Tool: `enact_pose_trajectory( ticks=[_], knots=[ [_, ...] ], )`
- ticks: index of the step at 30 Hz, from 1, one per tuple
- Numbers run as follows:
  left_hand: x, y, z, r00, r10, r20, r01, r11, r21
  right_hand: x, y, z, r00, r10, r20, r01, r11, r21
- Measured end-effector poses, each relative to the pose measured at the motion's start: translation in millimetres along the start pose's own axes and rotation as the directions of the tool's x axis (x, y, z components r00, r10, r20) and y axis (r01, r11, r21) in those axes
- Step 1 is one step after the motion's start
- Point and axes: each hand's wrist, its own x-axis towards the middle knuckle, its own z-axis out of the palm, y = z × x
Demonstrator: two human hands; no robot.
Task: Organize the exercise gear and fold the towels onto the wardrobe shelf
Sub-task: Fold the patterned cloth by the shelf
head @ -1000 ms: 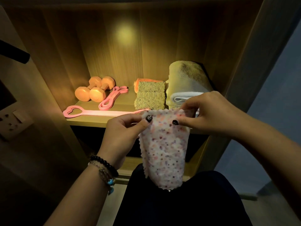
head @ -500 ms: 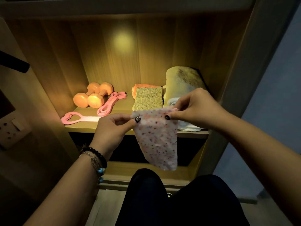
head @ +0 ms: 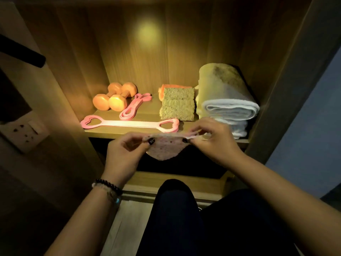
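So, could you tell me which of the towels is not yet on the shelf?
The small speckled pink towel: both hands pinch its top edge before the shelf, while the others lie folded on it.

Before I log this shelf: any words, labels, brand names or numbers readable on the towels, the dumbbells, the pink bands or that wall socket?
None can be read.
Dumbbells: no markings show.
Pink pull band and loop band: plain.
Folded towels and small cloths: no tag in view.
Speckled cloth held by both hands: a dot pattern only.
Wall socket: too dim to show any print.
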Motion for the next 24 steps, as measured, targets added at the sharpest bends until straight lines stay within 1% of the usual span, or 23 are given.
enact_pose_trajectory(
  ticks=[1,2,3,5,6,8,11,13,15,17,19,22,24],
  knots=[
    [-15.2,-12.4,0.4,1.0,0.0,0.022,0.0,0.999,0.032,-16.0,4.1,4.3,0.999,-0.007,0.047,0.006,1.0,0.008],
    [-31.2,-26.6,1.5,0.999,-0.01,0.049,0.007,0.998,0.062,-33.0,8.4,9.1,0.993,0.016,0.114,-0.019,0.999,0.029],
    [-46.5,-42.4,3.3,0.997,-0.021,0.08,0.014,0.996,0.093,-50.7,13.3,14.4,0.979,0.064,0.191,-0.075,0.996,0.055],
    [-72.8,-73.5,6.0,0.992,-0.063,0.111,0.044,0.985,0.165,-84.4,22.6,24.7,0.924,0.165,0.344,-0.206,0.975,0.086],
    [-83.1,-85.6,6.4,0.989,-0.101,0.104,0.08,0.979,0.19,-98.3,26.2,28.9,0.893,0.198,0.405,-0.25,0.965,0.079],
    [-100.7,-101.3,5.5,0.977,-0.189,0.094,0.166,0.963,0.211,-118.9,29.4,34.4,0.84,0.247,0.483,-0.307,0.951,0.047],
    [-120.3,-108.2,4.5,0.974,-0.197,0.114,0.169,0.961,0.218,-137.0,26.3,36.7,0.783,0.288,0.551,-0.361,0.932,0.026],
    [-129.3,-107.3,3.1,0.978,-0.178,0.107,0.153,0.966,0.21,-147.4,23.2,37.9,0.761,0.307,0.572,-0.4,0.916,0.04],
    [-135.8,-106.8,1.5,0.982,-0.173,0.079,0.154,0.967,0.203,-157.5,21.6,40.4,0.762,0.331,0.557,-0.447,0.891,0.082],
    [-139.3,-106.4,2.0,0.979,-0.197,0.055,0.184,0.966,0.184,-166.3,18.8,44.7,0.782,0.38,0.494,-0.504,0.852,0.142],
    [-141.7,-108.5,5.1,0.97,-0.241,0.032,0.232,0.959,0.164,-173.0,13.8,49.9,0.78,0.458,0.426,-0.574,0.795,0.197],
    [-138.7,-110.3,15.0,0.944,-0.33,-0.017,0.327,0.929,0.173,-177.9,7.8,60.6,0.738,0.571,0.36,-0.664,0.711,0.232],
    [-134.8,-111.7,20.8,0.937,-0.343,-0.067,0.349,0.911,0.221,-178.7,6.3,68.3,0.703,0.64,0.309,-0.708,0.671,0.22]
  ],
)
